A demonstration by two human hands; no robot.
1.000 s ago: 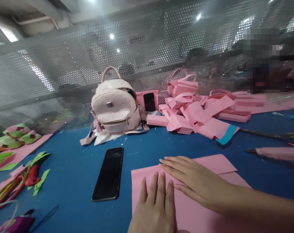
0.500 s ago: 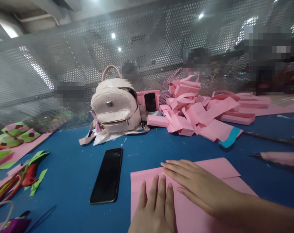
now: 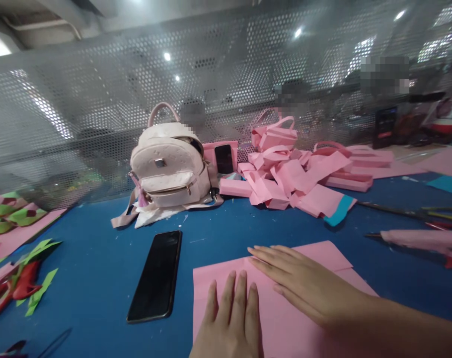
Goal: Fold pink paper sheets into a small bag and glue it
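Pink paper (image 3: 283,328) lies beneath left hand (image 3: 229,323) and right hand (image 3: 304,286), both flat, neither grip holding anything; smoothing its far fold (image 3: 321,253) seems in hand, next needing even pressure.

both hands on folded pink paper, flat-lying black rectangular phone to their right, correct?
Wrong side: the head view shows the flat-lying black rectangular phone left of the left hand and right hand, which rest on folded pink paper.
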